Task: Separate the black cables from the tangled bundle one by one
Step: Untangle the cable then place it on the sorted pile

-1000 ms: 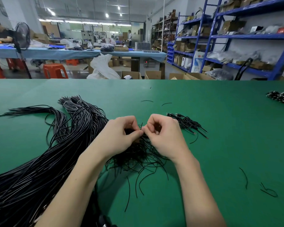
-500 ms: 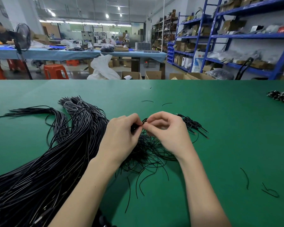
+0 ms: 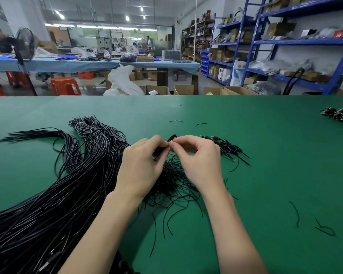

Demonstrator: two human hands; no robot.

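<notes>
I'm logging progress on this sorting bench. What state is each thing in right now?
left hand: pinching a thin black cable.
right hand: pinching the same cable.
thin black cable: lifted, looped between the fingertips.
tangled bundle: still knotted, under the hands.
thick cable bundle: lying loose at left.

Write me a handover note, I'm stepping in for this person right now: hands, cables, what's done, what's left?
Left hand and right hand meet fingertip to fingertip above the tangled bundle, both pinching a thin black cable.
The thick cable mass lies left on the green table.
Done, it seems: a small pile of thin cables just right of the right hand; a few stray pieces lie further right.
Left: most of the tangle; keep pulling cables one at a time.
</notes>
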